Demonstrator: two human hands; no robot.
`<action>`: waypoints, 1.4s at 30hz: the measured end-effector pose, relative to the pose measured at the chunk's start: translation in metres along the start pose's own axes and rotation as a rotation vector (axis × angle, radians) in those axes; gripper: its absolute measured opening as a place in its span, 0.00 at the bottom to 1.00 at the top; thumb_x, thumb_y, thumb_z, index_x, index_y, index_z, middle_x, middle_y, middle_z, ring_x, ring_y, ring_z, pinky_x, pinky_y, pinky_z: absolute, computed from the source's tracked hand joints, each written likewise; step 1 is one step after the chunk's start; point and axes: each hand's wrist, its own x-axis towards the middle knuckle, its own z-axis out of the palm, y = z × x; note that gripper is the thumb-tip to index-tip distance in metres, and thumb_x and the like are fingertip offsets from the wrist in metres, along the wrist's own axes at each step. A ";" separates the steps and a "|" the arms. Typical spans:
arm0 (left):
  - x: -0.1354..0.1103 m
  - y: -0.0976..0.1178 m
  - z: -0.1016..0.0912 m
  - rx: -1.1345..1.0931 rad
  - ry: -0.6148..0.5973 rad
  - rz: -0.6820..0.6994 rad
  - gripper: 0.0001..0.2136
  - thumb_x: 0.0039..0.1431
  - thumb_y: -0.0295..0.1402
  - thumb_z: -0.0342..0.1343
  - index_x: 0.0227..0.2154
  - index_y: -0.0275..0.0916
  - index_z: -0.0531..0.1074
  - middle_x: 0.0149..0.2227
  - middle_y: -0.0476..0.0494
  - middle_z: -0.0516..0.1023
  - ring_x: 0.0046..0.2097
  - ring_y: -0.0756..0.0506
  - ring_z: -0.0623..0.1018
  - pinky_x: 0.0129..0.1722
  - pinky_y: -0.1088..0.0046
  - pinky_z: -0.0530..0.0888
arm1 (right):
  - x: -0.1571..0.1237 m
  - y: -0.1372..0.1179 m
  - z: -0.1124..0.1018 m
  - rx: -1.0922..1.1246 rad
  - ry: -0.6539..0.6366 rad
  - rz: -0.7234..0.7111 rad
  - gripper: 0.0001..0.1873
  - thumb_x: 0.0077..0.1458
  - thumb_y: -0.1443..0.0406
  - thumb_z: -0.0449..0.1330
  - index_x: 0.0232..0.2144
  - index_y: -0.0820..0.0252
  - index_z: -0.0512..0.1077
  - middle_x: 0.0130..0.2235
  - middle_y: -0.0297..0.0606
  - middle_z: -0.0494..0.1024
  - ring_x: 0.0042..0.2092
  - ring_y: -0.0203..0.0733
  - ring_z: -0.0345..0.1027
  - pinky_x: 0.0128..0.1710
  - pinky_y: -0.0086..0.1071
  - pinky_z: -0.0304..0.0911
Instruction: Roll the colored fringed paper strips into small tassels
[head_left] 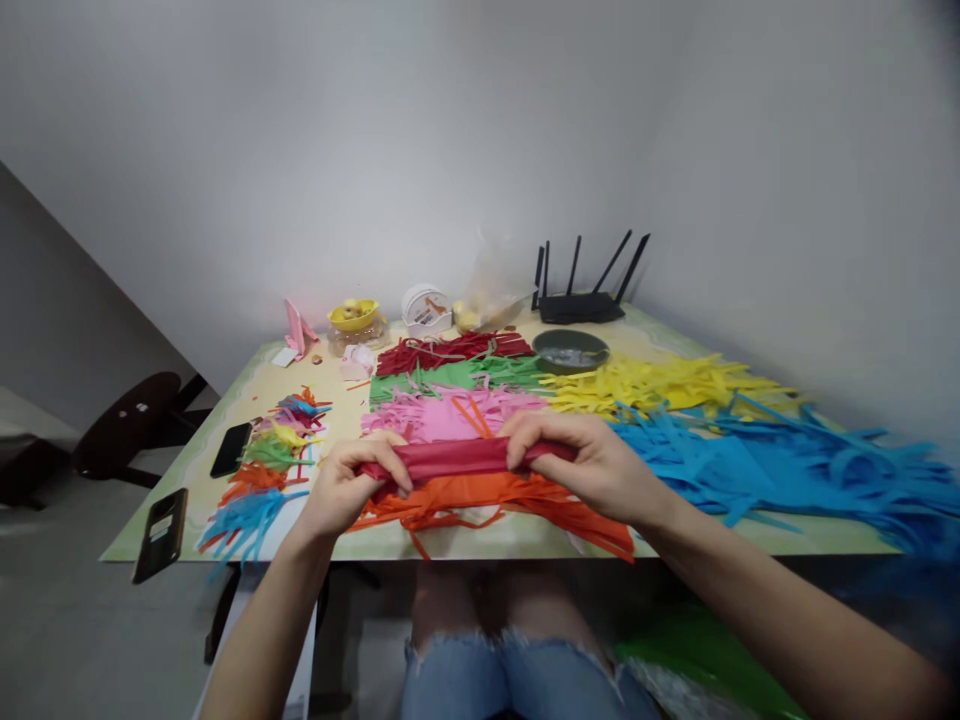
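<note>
Head view: the only view, looking down over a table [255,395] pushed up near a wall.
Red strip: stretched sideways between both hands in front of the person, over the near edge of the colored sheets; whether it touches them cannot be told.
Left hand [356,485]: fingers curled over the left end of the red strip [457,457], thumb beneath, probably to keep that end from slipping.
Right hand [581,455]: thumb and fingers grasping the strip near its other end, some red showing beyond the grip; gripping both ends seems to keep the middle flat and taut.
Orange fringe [457,492]: just below the strip, nearest the person.
Pink fringe [442,412], green fringe [450,376], dark red fringe [442,352]: rows running back from it, apparently parted by color so each stays easy to reach.
Yellow fringe [660,385] and blue fringe [765,465]: spread at the right, loose ends fanned out, perhaps to avoid tangling.
Small tassels [251,515]: grouped by color at the left, beside two phones [231,450], likely out of the hands' way.
Bowl [571,368] and router [581,308]: toward the back, seemingly leaving the front for handwork.
</note>
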 end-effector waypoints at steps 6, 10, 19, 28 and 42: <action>0.004 0.005 0.001 0.202 -0.037 0.062 0.07 0.53 0.30 0.53 0.24 0.36 0.74 0.24 0.44 0.73 0.33 0.45 0.72 0.36 0.70 0.67 | 0.003 0.001 -0.005 -0.204 -0.029 -0.138 0.10 0.50 0.72 0.52 0.26 0.59 0.73 0.30 0.38 0.78 0.34 0.38 0.72 0.34 0.29 0.65; 0.006 0.012 0.014 0.375 0.077 0.046 0.11 0.55 0.35 0.57 0.21 0.37 0.63 0.23 0.51 0.66 0.27 0.51 0.65 0.28 0.75 0.63 | 0.001 0.000 -0.001 -0.356 0.006 -0.149 0.09 0.57 0.66 0.55 0.25 0.59 0.70 0.29 0.38 0.77 0.32 0.38 0.71 0.33 0.28 0.64; 0.007 0.011 0.021 0.622 0.082 0.064 0.04 0.59 0.30 0.55 0.36 0.38 0.72 0.35 0.44 0.77 0.37 0.48 0.76 0.39 0.74 0.69 | -0.004 0.003 0.005 -0.505 0.082 -0.009 0.05 0.57 0.67 0.56 0.37 0.59 0.71 0.37 0.41 0.79 0.37 0.42 0.73 0.36 0.33 0.67; 0.002 0.004 0.025 -0.085 0.085 -0.193 0.09 0.58 0.36 0.58 0.36 0.35 0.71 0.25 0.46 0.78 0.28 0.49 0.78 0.33 0.72 0.75 | -0.006 0.001 0.009 -0.046 0.122 0.159 0.07 0.56 0.64 0.59 0.34 0.60 0.75 0.33 0.38 0.79 0.31 0.37 0.74 0.31 0.28 0.71; -0.001 -0.007 0.031 -0.259 0.157 -0.208 0.08 0.53 0.36 0.60 0.29 0.35 0.72 0.23 0.47 0.76 0.26 0.50 0.75 0.33 0.71 0.74 | -0.010 0.008 0.014 0.110 0.136 0.094 0.09 0.53 0.68 0.58 0.32 0.60 0.79 0.29 0.39 0.81 0.30 0.38 0.76 0.30 0.27 0.71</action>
